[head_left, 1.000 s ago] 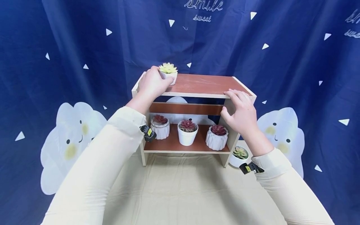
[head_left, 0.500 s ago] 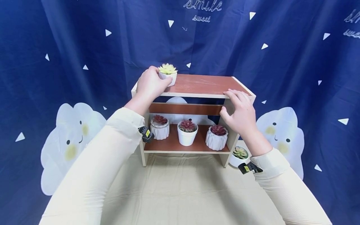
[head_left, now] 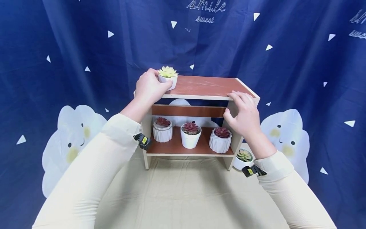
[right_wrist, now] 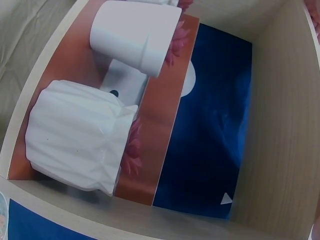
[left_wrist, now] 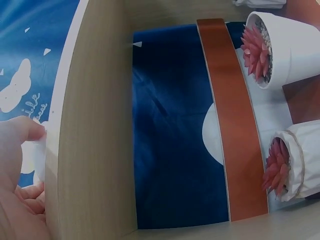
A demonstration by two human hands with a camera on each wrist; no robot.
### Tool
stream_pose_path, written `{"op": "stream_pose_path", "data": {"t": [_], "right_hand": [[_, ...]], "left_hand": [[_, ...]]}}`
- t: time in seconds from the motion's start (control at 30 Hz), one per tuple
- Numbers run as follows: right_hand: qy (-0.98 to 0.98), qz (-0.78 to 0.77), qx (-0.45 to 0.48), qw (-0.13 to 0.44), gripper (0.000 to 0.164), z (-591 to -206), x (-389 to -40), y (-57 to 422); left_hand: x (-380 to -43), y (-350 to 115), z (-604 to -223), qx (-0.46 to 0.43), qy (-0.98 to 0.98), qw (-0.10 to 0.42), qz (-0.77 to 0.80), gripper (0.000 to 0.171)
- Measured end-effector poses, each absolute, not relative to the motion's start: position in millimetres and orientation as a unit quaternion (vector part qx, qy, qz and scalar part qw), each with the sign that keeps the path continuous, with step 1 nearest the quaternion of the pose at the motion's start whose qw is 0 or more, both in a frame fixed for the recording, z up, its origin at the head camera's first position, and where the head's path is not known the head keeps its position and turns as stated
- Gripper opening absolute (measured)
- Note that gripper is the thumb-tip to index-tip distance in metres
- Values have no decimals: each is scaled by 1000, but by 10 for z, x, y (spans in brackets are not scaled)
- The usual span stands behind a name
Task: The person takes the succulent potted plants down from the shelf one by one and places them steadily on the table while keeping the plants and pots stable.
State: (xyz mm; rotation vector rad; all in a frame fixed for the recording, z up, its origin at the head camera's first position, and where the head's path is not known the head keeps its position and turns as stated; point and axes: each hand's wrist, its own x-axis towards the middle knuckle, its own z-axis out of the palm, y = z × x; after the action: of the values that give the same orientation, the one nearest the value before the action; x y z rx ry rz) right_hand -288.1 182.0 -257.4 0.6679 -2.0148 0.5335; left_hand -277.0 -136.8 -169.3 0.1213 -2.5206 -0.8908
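My left hand (head_left: 150,86) grips a small white pot with a yellow-green succulent (head_left: 167,76) at the left end of the shelf's top board (head_left: 206,85). Its thumb lies across the front of the pot. In the left wrist view that hand (left_wrist: 22,185) shows beside the board's edge, with the pot mostly hidden. My right hand (head_left: 244,113) rests its fingertips on the front right edge of the top board, thumb held apart, holding nothing. Below stand three white pots with red succulents: a left one (head_left: 163,129), a middle one (head_left: 190,135) and a right one (head_left: 220,140).
A round white pot with a green succulent (head_left: 243,159) stands on the beige cloth (head_left: 183,194), right of the shelf and partly behind my right wrist. A blue curtain (head_left: 148,38) with white triangles and cloud faces hangs behind.
My left hand has moved slightly left and toward me along the top board, bringing the yellow-green potted succulent with it. The right hand stays almost still on the board's edge.
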Motion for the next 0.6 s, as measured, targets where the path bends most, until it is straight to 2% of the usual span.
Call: {"op": "stream_pose_path", "data": {"t": [0.6], "right_hand": [[-818,211,276,459,49,-2584,-2902,1843]], "left_hand": [[-2628,-1459,-1767,14,-901,262,-345,62]]}}
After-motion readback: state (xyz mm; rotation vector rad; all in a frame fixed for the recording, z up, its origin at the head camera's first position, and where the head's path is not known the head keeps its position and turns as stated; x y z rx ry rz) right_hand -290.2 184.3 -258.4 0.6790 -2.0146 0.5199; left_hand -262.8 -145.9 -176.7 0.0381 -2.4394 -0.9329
